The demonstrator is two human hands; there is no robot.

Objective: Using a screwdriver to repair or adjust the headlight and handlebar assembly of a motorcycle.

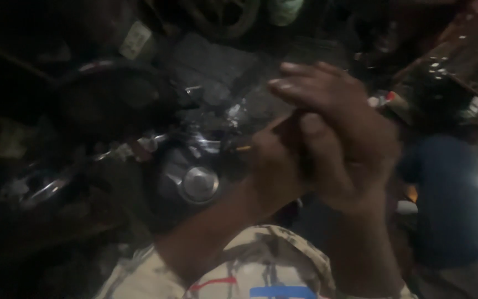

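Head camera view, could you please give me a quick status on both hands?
Right hand and left hand pressed together, fingers folded over. Anything held is hidden. Motorcycle fuel tank with round chrome cap just beyond. Scene dark, blurred.

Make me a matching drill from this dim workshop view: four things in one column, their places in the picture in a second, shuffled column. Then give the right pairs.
Things:
1. right hand
2. left hand
3. round chrome cap
4. blue cloth

Places:
A. far right of the picture
B. centre, partly under the other hand
C. on the dark motorcycle tank, left of the hands
D. uppermost of the two hands, fingers stretched to the left

Pairs: 1-D, 2-B, 3-C, 4-A
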